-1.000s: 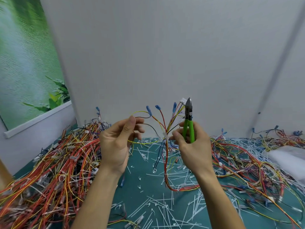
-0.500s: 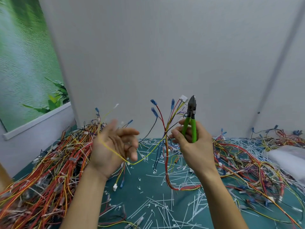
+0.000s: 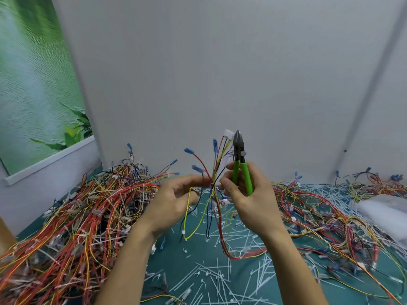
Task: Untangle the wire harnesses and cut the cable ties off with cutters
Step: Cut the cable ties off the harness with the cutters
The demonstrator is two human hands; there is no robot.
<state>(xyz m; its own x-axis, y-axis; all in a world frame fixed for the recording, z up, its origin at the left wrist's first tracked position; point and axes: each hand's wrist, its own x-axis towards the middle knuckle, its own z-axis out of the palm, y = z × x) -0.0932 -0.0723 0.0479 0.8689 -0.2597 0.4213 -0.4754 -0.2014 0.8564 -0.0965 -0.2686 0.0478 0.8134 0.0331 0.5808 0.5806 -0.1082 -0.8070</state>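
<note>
I hold one wire harness (image 3: 217,164) upright between both hands above the green table. Its red, yellow, blue and black wires fan upward to blue terminals and a white connector (image 3: 228,134); other strands hang down toward the table. My left hand (image 3: 176,203) pinches the bundle at its waist, with a yellow wire looping below its fingers. My right hand (image 3: 248,194) grips green-handled cutters (image 3: 241,166), jaws closed and pointing up, while its thumb and forefinger also touch the bundle. A cable tie on the held bundle is not clearly visible.
A big heap of tangled harnesses (image 3: 72,227) fills the left of the green mat (image 3: 198,256). More harnesses (image 3: 330,219) spread on the right, beside a white bag (image 3: 387,212). Several cut white ties (image 3: 220,274) litter the mat. A white wall stands close behind.
My left hand, which had swung out left with a yellow wire, has come back to the bundle and now pinches it beside my right hand. The cutters stayed upright.
</note>
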